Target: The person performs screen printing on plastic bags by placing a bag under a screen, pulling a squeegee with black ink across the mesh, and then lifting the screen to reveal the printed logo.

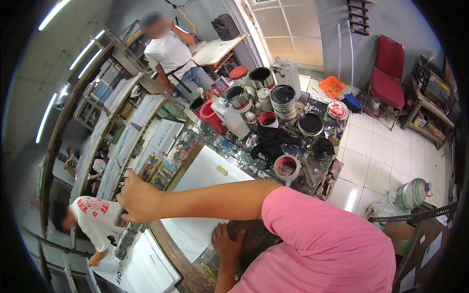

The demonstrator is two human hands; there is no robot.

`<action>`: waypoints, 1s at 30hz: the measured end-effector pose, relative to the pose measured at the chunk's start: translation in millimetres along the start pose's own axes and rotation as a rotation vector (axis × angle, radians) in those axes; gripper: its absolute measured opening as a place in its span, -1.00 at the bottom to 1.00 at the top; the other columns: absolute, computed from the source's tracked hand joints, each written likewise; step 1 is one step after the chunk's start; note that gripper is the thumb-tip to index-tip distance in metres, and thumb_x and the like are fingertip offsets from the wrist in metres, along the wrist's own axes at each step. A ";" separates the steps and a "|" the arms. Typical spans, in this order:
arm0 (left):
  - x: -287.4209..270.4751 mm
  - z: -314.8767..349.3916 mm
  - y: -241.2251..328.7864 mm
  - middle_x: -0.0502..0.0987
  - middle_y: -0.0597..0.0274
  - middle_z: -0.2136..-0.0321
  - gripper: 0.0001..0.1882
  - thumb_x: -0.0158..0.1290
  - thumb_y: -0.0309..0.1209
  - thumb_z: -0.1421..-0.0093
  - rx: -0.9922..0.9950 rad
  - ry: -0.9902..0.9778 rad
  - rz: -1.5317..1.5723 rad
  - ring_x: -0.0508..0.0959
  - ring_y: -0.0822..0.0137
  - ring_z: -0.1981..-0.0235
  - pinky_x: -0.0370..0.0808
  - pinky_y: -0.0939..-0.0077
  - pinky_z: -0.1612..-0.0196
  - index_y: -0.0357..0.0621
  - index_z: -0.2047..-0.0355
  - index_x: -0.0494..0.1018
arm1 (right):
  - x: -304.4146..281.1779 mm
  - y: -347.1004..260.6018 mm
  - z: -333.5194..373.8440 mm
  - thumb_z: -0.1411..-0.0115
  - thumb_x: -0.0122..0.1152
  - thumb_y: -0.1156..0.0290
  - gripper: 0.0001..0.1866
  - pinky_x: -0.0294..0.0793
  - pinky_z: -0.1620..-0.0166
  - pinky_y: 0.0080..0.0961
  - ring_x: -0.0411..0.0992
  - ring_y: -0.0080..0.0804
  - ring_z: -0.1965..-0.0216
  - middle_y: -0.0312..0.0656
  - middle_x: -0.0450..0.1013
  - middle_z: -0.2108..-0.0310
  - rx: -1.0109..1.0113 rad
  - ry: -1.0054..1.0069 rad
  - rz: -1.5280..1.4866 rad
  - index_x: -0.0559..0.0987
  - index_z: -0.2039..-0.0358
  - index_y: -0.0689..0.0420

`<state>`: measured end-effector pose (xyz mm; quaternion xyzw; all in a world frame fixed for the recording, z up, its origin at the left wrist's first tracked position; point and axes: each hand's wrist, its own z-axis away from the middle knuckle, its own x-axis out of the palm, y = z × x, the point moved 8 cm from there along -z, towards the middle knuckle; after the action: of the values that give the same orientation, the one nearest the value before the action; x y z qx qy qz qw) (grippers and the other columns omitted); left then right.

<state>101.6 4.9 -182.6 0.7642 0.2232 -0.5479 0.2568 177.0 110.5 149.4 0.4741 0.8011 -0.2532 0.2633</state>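
My right hand (141, 199) reaches across to the left at the end of a bare forearm, fingers curled closed. A narrow dark edge shows beside its fingers, but what they grip is mostly hidden. Below it my left hand (227, 242) lies palm down with fingers apart, at the near edge of a flat white sheet (215, 171) with an oval hole near its far end. The right forearm crosses over this sheet. A long paint-stained strip (129, 240) runs below the right hand. Beyond it lies a stack of white printed sheets (149, 261).
Paint cans (282, 100), a red bucket (211, 117), a white jug (229, 117), a black cloth (273, 144) and a tape roll (287, 167) crowd the far table. One person (95, 217) touches the stack; another (171, 56) stands behind. Racks (124, 132) rise left.
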 end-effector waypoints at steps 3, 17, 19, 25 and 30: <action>2.0 -2.0 0.1 0.54 -0.21 -0.17 -0.12 0.31 0.25 -0.17 -0.006 -0.004 -0.011 0.47 -0.25 -0.22 0.39 -0.16 -0.29 -0.36 -0.15 0.53 | 1.4 -2.1 -1.7 -0.27 0.21 -0.19 -0.42 0.24 -0.11 -0.08 0.53 -0.12 0.27 -0.10 0.59 0.45 -0.012 -0.008 0.019 0.73 0.31 0.16; -11.0 -20.2 7.9 0.54 -0.06 -0.09 -0.19 0.33 0.23 -0.16 -0.067 0.013 -0.003 0.49 -0.21 -0.08 0.44 -0.13 -0.14 -0.21 -0.14 0.52 | 7.8 -5.9 4.2 -0.27 0.21 -0.18 -0.39 0.24 -0.06 -0.07 0.51 -0.07 0.25 -0.03 0.60 0.41 -0.014 -0.062 0.027 0.75 0.33 0.21; -9.6 -20.8 6.0 0.55 -0.04 -0.09 -0.18 0.33 0.25 -0.15 -0.090 0.008 0.002 0.49 -0.19 -0.09 0.43 -0.13 -0.14 -0.18 -0.15 0.53 | 3.2 -5.1 5.2 -0.27 0.22 -0.18 -0.40 0.24 -0.06 -0.09 0.52 -0.06 0.25 -0.02 0.60 0.40 -0.017 -0.018 0.031 0.73 0.34 0.21; -8.2 -13.1 3.9 0.55 0.00 -0.12 -0.15 0.29 0.32 -0.14 -0.092 0.027 0.022 0.48 -0.14 -0.15 0.38 -0.13 -0.20 -0.19 -0.12 0.55 | -3.5 -2.0 11.8 -0.24 0.27 -0.16 -0.43 0.23 -0.08 -0.16 0.53 -0.09 0.25 -0.02 0.59 0.43 0.004 -0.025 -0.075 0.69 0.36 0.20; -9.5 1.8 3.4 0.51 -0.08 -0.18 -0.13 0.29 0.29 -0.15 -0.072 0.003 -0.010 0.44 -0.18 -0.22 0.34 -0.14 -0.27 -0.26 -0.14 0.52 | -10.0 -4.5 15.2 -0.24 0.29 -0.19 -0.42 0.24 -0.09 -0.16 0.54 -0.12 0.27 -0.03 0.60 0.42 0.016 -0.002 -0.082 0.69 0.35 0.18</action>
<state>99.6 0.6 -173.6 0.7542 0.2469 -0.5395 0.2811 179.9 92.4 145.6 0.4428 0.8176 -0.2704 0.2496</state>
